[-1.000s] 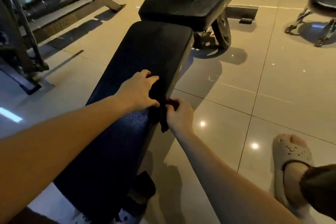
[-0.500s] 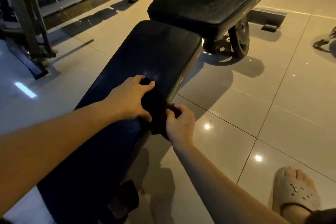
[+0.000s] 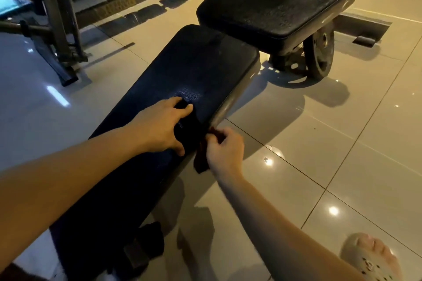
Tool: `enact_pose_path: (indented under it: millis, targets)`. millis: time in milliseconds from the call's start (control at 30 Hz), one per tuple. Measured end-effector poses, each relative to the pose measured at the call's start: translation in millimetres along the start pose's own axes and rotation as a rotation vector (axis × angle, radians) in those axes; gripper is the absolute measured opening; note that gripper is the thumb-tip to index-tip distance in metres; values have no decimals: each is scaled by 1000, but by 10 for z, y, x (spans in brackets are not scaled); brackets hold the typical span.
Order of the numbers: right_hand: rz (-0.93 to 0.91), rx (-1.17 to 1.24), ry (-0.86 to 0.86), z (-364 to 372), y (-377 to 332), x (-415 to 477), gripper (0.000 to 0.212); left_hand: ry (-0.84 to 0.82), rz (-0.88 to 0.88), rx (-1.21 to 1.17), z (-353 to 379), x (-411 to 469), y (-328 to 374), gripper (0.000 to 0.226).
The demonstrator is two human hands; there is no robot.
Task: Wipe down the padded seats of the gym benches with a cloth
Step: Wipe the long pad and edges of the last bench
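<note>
I see long dark-blue padded bench back (image 3: 182, 75), long axis running near-left to far-right, far end pointing at square black seat pad (image 3: 280, 0). At pad's right edge, dark cloth (image 3: 190, 126) lies draped over side. I read left hand (image 3: 159, 125) flat on cloth, fingers spread, pressing, gripping nothing; right hand (image 3: 225, 153) just beside edge, fingers curled, pinching cloth's hanging part. Glossy beige tiled floor (image 3: 342, 143) below
</note>
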State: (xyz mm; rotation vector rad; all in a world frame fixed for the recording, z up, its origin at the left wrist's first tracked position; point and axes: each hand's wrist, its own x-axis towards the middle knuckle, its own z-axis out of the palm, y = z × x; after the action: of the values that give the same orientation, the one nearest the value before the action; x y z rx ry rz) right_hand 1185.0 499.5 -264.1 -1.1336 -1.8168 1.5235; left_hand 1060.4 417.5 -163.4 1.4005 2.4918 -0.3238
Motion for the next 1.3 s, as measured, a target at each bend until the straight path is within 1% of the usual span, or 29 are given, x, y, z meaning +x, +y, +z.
enact_pose_path:
  millis: [67,133,200,233,333,367,500,567,600,667,767,833,900,1000,1033,1100,1133,1167,1233,1267,1300]
  targets:
    - [-22,68,115,-185,-174,336,5,-4,-5,23,-12,-5,12,124]
    - [-12,159,155,-313,-308,525,4,0,9,51,-12,-18,26,125]
    - [-44,133,166,-235,-260,416,3,2,9,46,-17,-42,33,127]
    - [-42,106,130,-158,-163,285,6,6,0,28,-17,-50,49,129]
    - [-8,17,-79,48,81,-119,7,10,-13,19,-54,-33,127,135]
    - [-14,9,-92,40,97,-142,8,-4,-18,35,-61,-30,154,134]
    - [-85,136,121,-365,-256,530,9,-16,-36,5,-24,-57,140,126]
    - [-93,192,189,-493,-381,816,12,-20,-45,8,-15,-49,129,126]
    - [-88,177,209,-459,-365,793,12,-29,-48,22,-21,-44,140,126]
    - [-61,154,163,-274,-241,494,9,-22,-70,31,-28,-32,174,128]
    - [1,95,-19,-30,1,-35,7,-32,-96,64,-18,-23,201,128]
    - [18,67,-94,-19,39,-128,7,-34,-112,84,-4,-22,214,128]
    - [-3,99,-61,-133,-32,78,6,-33,-124,94,0,-18,227,127]
    - [18,181,103,-401,-203,662,8,-38,-125,111,6,-11,257,126]
    - [34,217,129,-466,-256,785,8,-43,-130,117,6,-11,273,126]
    - [13,231,142,-455,-281,736,4,-55,-139,130,6,0,287,126]
    - [-5,197,108,-366,-203,578,7,-60,-144,132,9,-1,286,126]
    - [-17,164,36,-265,-104,354,9,-60,-148,131,7,1,283,126]
    - [-7,87,-151,-86,116,-66,8,-63,-157,124,10,4,276,126]
    - [-16,61,-197,-54,193,-145,7,-69,-162,117,14,4,282,126]
    - [-33,63,-185,-73,191,-97,6,-74,-166,107,21,4,290,126]
